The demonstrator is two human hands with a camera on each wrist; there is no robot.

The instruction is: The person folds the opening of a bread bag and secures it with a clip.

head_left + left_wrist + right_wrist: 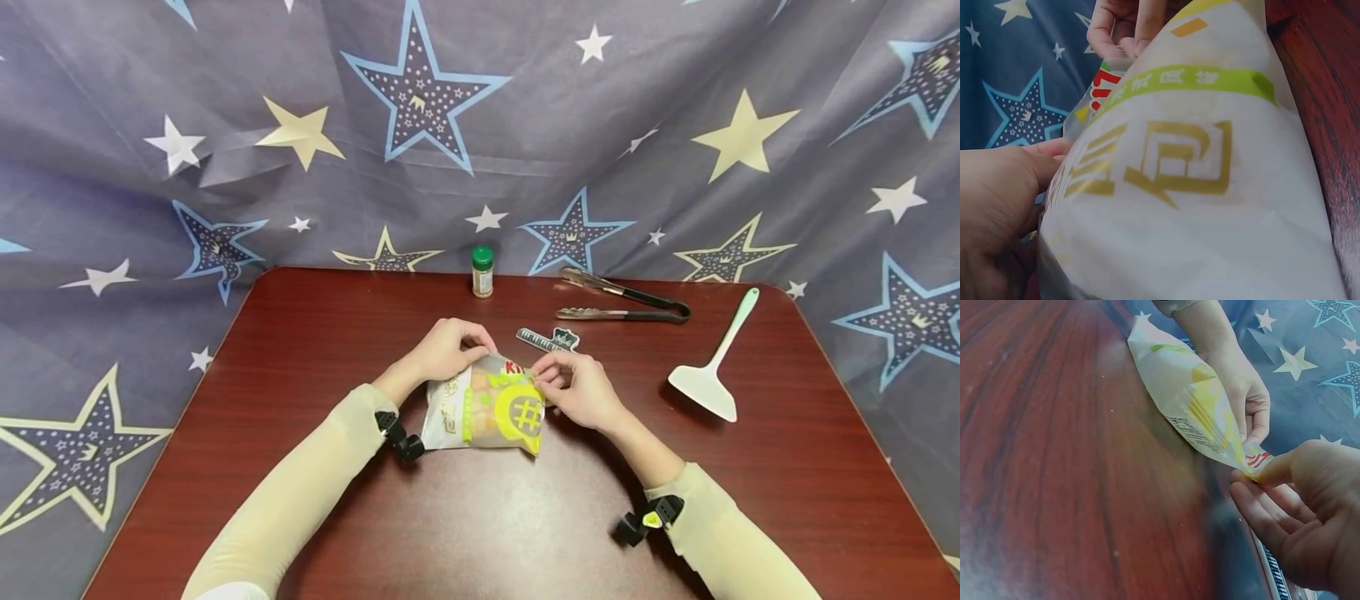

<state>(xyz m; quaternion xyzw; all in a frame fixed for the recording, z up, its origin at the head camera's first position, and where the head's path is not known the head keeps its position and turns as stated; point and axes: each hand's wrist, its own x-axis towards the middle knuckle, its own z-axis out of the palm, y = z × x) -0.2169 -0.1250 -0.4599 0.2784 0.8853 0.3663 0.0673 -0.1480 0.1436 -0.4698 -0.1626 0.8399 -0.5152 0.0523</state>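
Left fingers and right fingers pinch the bag's top.

My screen: a white, yellow and green packet
I see reddish-brown bench, green bottle cap, star-patterned grey-blue cloth.

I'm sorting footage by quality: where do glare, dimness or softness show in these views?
Head view: a pale glare patch on the table, just in front of the bag; left wrist view: dim overall, the left hand shaded; right wrist view: whitish sheen at lower left, the bag's small print blurred past reading.
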